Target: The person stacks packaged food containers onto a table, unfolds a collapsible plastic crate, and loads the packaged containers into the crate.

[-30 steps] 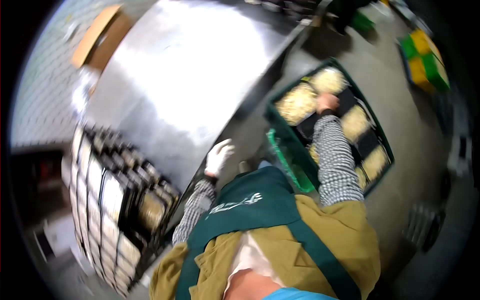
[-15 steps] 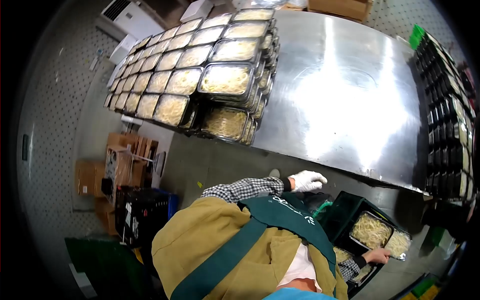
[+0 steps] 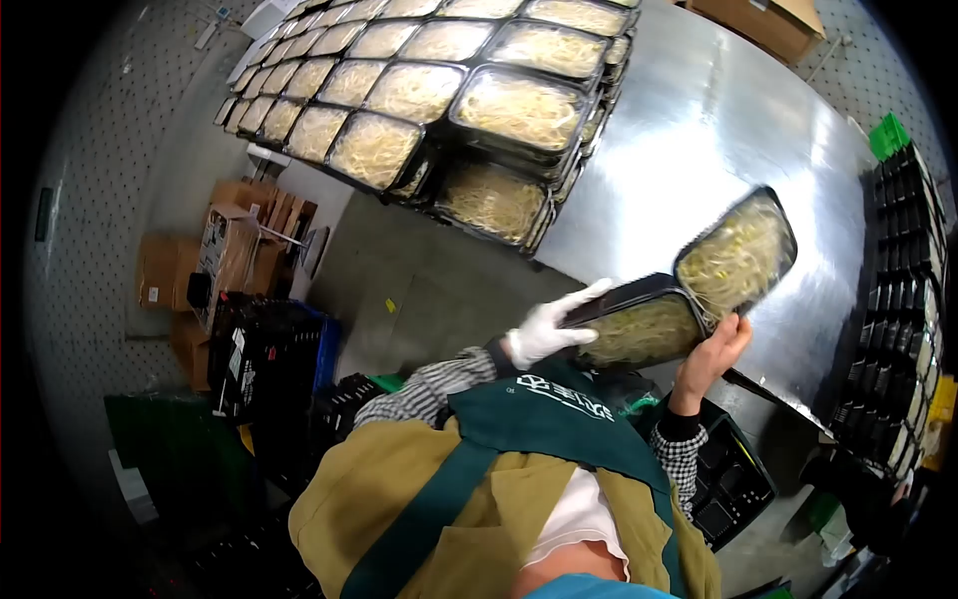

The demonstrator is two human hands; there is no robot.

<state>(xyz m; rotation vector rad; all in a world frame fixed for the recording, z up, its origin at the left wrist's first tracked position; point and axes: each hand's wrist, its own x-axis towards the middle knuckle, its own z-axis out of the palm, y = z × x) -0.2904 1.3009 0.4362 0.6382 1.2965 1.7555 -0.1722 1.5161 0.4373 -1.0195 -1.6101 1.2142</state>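
Sprout trays (image 3: 733, 258) lifted, held between left hand (image 3: 547, 329) and right hand (image 3: 711, 361)

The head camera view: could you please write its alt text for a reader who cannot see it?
A white-gloved left hand and a bare right hand hold two black plastic trays of pale sprouts at the edge of a shiny metal table. Stacks of similar filled trays stand at upper left.

"What stands at the left?"
"Brown cardboard boxes (image 3: 163, 272), with a black crate (image 3: 261, 349) near them."
"Anything else?"
"A yellow scrap (image 3: 391, 305) on the floor (image 3: 431, 275), and another carton (image 3: 763, 28) at upper right."
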